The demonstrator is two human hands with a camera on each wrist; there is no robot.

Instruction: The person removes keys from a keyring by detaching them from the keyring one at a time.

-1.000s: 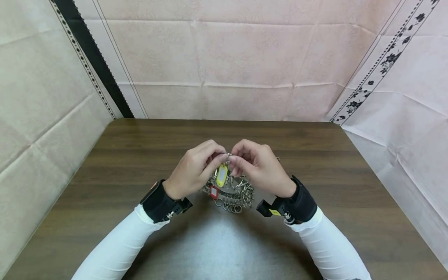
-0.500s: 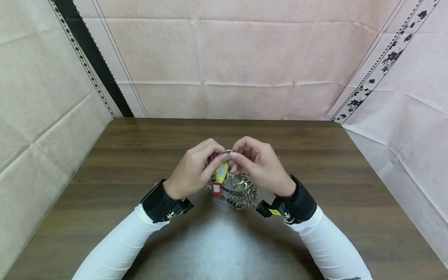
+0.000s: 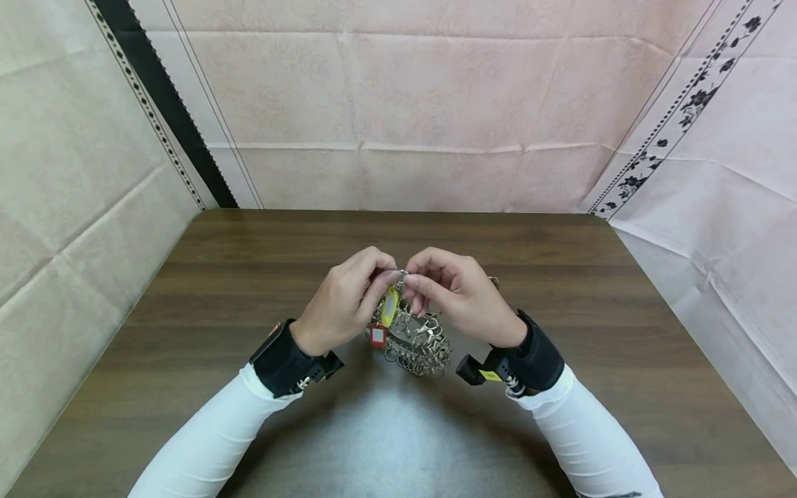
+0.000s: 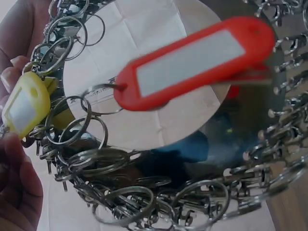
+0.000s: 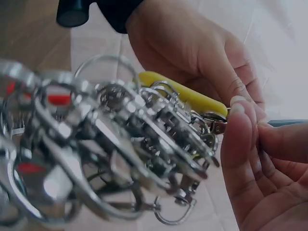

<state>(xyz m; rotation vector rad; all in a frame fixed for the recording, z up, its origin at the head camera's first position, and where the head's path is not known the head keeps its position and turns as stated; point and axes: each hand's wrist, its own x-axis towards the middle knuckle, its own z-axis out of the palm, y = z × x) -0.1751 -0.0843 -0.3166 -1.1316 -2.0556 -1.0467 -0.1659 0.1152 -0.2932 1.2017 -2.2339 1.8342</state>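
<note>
My left hand (image 3: 349, 297) and right hand (image 3: 462, 294) meet fingertip to fingertip above the table. Between them their thumbs and fingers pinch a small metal key ring (image 3: 402, 274), mostly covered by the fingers. Below it hangs a round cluster of shiny key rings and clasps (image 3: 426, 346). A yellow key tag (image 3: 389, 307) dangles close under the left fingertips, and a red key tag (image 3: 378, 336) hangs lower. In the left wrist view the red key tag (image 4: 192, 62) with its white label crosses a round opening in the cluster. The right wrist view shows the yellow key tag (image 5: 185, 91) edge-on.
A brown wood-grain table (image 3: 398, 443) lies beneath the hands. Pale cloth (image 3: 436, 104) stands behind it and along both sides. Each wrist wears a black strap (image 3: 283, 363) with a small camera.
The cluster swings slightly, and both tags have shifted a little left since half a second ago. The fingertips have moved slightly left too; both hands keep their pinch.
</note>
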